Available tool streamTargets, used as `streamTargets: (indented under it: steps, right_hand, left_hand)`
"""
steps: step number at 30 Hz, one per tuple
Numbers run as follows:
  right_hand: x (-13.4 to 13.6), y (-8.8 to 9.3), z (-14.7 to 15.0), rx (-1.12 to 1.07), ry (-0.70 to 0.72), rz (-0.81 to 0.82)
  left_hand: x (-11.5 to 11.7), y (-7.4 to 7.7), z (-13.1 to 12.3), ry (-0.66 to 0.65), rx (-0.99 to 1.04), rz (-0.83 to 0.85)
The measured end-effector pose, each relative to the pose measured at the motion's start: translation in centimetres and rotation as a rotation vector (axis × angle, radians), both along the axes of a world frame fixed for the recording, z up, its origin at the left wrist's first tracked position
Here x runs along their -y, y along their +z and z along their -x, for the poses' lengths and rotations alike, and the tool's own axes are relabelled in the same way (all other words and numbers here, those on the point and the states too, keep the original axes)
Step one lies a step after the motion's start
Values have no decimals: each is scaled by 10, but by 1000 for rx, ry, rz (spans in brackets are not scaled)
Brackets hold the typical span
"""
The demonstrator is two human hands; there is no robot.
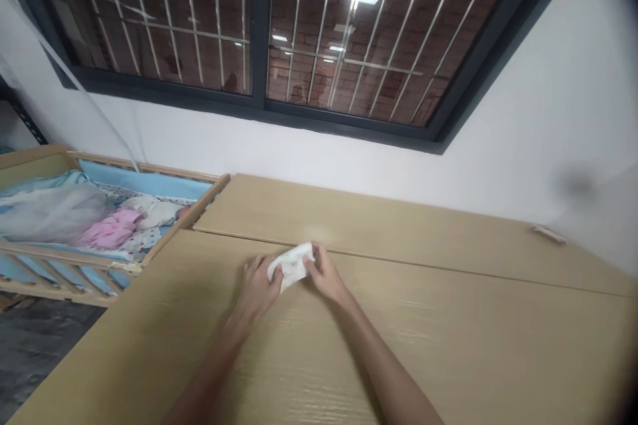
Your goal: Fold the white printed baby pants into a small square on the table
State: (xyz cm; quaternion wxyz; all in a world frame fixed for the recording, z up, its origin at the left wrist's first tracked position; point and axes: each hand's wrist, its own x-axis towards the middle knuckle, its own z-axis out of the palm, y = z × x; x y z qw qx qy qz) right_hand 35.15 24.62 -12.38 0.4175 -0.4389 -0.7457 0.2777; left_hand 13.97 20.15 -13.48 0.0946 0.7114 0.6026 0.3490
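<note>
Between my two hands is a crumpled white tissue or wipe [293,264], held just over the tan wooden surface [319,345]. My left hand [260,282] grips its left end, thumb on top and fingers curled behind. At the other end, my right hand [323,271] pinches the right edge between thumb and fingers. The underside of the white piece is hidden, so I cannot tell whether it touches the boards.
A wooden crib [219,187] with blue lining, a pink cloth [112,229] and white bedding stands at the left. A seam crosses the boards. A small pale object [548,234] lies at the far right. Behind is a barred window [262,106] in a white wall.
</note>
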Motion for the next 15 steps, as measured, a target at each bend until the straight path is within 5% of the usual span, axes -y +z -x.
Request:
streamTargets:
  steps: [3, 8, 15]
  right_hand:
    - [-16, 17, 2, -89, -18, 125]
    - [-47, 18, 8, 275, 12, 216]
    - [-34, 33, 27, 367, 90, 56]
  left_hand:
    - [4, -1, -5, 21, 47, 81]
    - [7, -8, -11, 49, -34, 172]
    - [26, 0, -35, 12, -241, 48]
